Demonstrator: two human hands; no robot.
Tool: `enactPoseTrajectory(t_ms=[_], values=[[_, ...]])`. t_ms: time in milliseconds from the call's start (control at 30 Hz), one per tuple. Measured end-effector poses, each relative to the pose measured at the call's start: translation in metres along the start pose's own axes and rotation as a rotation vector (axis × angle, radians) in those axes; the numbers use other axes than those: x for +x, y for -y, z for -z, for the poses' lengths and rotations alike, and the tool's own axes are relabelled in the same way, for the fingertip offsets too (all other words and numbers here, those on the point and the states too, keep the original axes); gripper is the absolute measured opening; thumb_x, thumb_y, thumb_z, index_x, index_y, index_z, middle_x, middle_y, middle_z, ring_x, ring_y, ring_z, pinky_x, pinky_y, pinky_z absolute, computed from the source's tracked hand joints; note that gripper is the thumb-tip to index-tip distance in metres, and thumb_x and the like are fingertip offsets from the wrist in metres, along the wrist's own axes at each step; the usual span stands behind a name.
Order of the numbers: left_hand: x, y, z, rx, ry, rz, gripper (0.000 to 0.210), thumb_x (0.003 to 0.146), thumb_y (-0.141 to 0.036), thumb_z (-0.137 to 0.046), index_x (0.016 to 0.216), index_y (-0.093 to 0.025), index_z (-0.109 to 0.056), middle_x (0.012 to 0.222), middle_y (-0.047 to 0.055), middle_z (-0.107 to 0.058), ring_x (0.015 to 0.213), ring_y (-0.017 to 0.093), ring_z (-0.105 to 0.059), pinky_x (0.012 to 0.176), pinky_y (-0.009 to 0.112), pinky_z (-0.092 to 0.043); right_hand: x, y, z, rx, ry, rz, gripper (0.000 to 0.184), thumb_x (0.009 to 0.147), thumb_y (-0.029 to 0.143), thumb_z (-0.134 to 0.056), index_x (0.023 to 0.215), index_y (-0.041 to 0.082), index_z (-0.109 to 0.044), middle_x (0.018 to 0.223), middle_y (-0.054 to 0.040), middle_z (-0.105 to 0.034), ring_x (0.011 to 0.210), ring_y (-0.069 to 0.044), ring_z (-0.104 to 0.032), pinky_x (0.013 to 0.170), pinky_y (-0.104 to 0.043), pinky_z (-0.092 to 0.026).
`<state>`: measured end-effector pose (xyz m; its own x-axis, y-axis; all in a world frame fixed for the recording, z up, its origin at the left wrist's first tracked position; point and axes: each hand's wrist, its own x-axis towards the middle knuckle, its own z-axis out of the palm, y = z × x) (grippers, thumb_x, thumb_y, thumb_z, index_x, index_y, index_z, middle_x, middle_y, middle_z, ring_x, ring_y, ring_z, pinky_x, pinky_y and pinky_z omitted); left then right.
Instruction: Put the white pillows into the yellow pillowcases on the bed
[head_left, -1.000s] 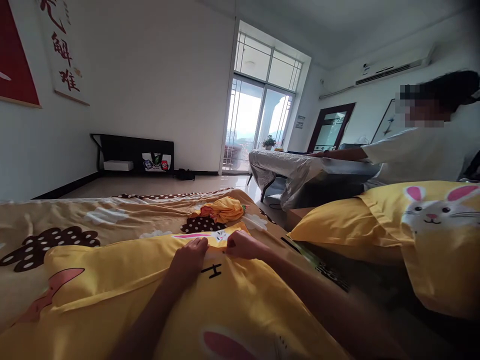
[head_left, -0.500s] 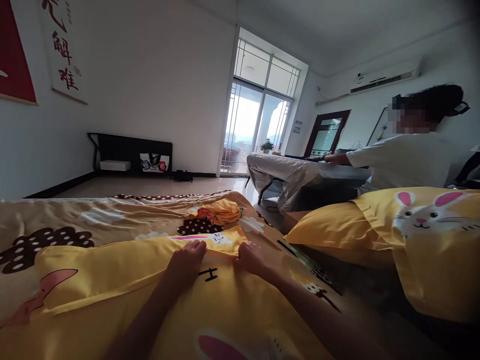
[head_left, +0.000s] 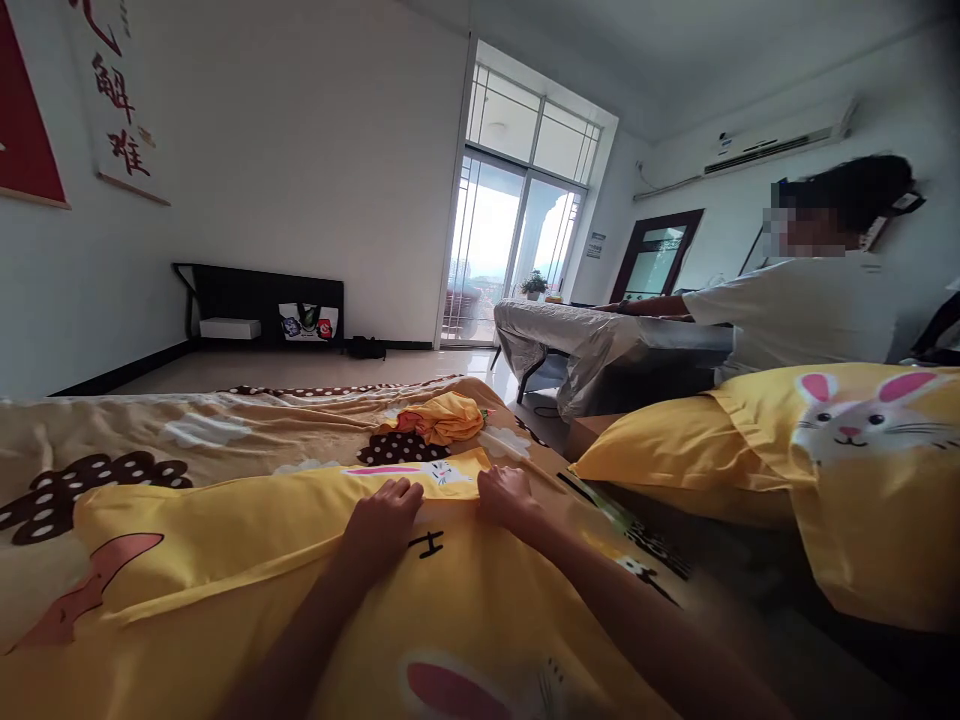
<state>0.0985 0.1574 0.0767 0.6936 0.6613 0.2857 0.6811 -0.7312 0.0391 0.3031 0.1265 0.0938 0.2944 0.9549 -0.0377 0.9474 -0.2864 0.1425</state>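
Observation:
In the head view a yellow pillowcase (head_left: 240, 570) with rabbit prints and dark lettering lies spread in front of me. My left hand (head_left: 388, 512) is closed on its folded upper edge, fingers curled over the cloth. Close by on the right, my right hand (head_left: 510, 496) pinches the corner of the same edge. Between the two hands runs a short stretch of the fold, with a white rabbit face just above it. Beyond them a crumpled yellow-orange cloth (head_left: 442, 417) rests on the patterned bedspread (head_left: 247, 460).
Yellow rabbit-print pillows (head_left: 870, 500) are piled at the right. Behind them a person (head_left: 810, 300) in a white top reaches over a plastic-covered table (head_left: 562, 325). A black low shelf (head_left: 262, 290) stands by the far wall, left of the glass door (head_left: 517, 240).
Both my hands have shifted slightly right in view with the pillowcase edge still held. The person at the table has moved the reaching arm a little to the left.

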Motion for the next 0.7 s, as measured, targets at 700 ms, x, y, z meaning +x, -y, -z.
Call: enactPoseTrajectory(t_ms=[700], values=[[-0.001, 0.005, 0.003, -0.031, -0.008, 0.006, 0.019, 0.089, -0.015, -0.036, 0.091, -0.022, -0.054, 0.095, 0.004, -0.061, 0.090, 0.020, -0.059, 0.063, 0.028, -0.040, 0.003, 0.000, -0.029, 0.118, -0.027, 0.205, 0.023, 0.074, 0.029, -0.056, 0.092, 0.020, -0.068, 0.093, -0.0074, -0.072, 0.083, -0.021, -0.065, 0.061, -0.024, -0.039]])
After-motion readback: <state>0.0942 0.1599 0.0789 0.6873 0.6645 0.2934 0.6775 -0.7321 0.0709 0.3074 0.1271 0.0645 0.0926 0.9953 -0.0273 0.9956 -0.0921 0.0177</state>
